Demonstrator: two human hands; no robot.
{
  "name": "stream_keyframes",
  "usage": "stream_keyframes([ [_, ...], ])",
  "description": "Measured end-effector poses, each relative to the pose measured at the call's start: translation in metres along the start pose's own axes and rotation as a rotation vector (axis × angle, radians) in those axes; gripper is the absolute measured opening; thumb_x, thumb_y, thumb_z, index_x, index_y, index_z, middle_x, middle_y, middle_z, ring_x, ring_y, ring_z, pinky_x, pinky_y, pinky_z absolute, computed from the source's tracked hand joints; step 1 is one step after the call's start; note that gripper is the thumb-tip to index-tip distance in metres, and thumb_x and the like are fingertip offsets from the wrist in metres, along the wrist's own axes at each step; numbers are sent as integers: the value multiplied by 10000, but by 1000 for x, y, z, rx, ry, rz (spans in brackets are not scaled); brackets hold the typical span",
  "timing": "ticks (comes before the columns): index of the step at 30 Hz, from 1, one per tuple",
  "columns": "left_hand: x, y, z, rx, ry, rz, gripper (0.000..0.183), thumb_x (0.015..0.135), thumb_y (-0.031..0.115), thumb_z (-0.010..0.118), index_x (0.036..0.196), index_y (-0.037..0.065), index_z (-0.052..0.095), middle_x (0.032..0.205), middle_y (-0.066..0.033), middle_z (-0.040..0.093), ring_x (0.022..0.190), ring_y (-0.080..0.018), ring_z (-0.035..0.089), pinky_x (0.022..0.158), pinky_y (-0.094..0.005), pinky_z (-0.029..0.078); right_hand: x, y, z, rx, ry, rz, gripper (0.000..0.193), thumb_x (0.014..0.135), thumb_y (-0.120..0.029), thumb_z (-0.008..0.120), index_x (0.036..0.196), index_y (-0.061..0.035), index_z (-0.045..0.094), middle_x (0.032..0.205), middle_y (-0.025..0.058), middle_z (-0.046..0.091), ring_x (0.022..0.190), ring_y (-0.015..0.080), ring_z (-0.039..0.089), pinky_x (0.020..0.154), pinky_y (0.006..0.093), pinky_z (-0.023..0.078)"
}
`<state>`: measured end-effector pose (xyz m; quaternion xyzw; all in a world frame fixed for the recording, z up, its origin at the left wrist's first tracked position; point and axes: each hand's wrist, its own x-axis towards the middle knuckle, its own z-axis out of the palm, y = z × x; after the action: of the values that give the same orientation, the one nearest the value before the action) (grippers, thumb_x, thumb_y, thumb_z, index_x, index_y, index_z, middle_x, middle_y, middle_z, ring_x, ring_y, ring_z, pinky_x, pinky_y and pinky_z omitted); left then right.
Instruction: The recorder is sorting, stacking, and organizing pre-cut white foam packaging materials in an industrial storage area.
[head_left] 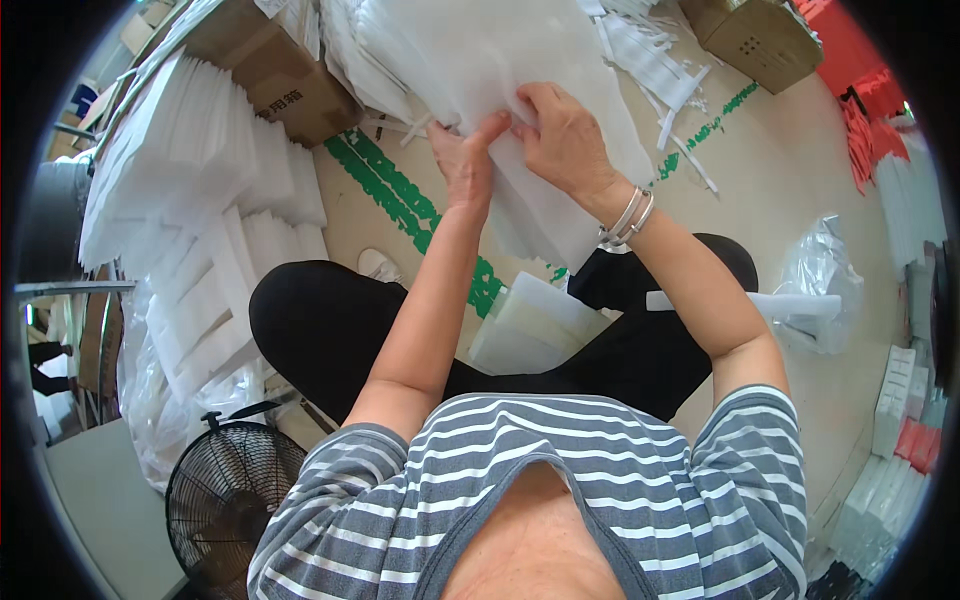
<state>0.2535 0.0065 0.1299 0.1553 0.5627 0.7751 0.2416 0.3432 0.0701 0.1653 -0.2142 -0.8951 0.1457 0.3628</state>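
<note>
A large, thin white foam sheet (480,50) spreads out in front of me, its lower part hanging down between my knees. My left hand (465,165) is closed at the sheet's left side, with the thumb pointing toward the other hand. Close beside it, my right hand (565,140) pinches the sheet between bent fingers and thumb. Bracelets circle that wrist. Below the hanging part, a stack of white foam pieces (540,325) lies between my legs. A narrow white foam strip (745,302) rests across by my right knee.
Tall piles of white foam sheets (190,170) stand at left beside a brown cardboard box (275,75). A black fan (235,495) is at lower left. Foam strips (650,65) and another carton (755,40) lie far right. A clear plastic bag (822,285) sits at right.
</note>
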Motion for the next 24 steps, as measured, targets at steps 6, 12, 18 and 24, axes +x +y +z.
stream_keyframes([
  [6,6,-10,-16,-8,-34,-40,569,526,150,678,983,-46,401,893,-129,504,799,-197,500,724,-297,399,3,0,7,-4,-230,330,398,613,-186,651,916,39,525,827,187,560,784,329,537,716,351,427],
  [12,21,-22,-34,-202,-213,-102,481,550,97,608,975,-24,419,880,-109,501,773,-192,500,708,-293,407,7,6,2,170,-331,376,465,585,-304,668,916,5,561,870,195,571,812,311,548,710,330,424],
  [18,29,-23,-46,-248,-321,-143,478,561,84,544,1013,-28,432,861,-95,498,760,-205,505,704,-300,420,19,5,-17,180,-432,512,389,614,-337,631,814,-6,589,775,172,587,727,280,557,662,329,427],
  [24,19,-18,-41,-280,-371,-228,501,553,93,532,1024,-42,429,897,-127,511,779,-230,523,694,-309,439,8,16,4,119,-417,359,323,636,-299,606,817,-32,596,755,183,584,724,300,551,658,334,425],
])
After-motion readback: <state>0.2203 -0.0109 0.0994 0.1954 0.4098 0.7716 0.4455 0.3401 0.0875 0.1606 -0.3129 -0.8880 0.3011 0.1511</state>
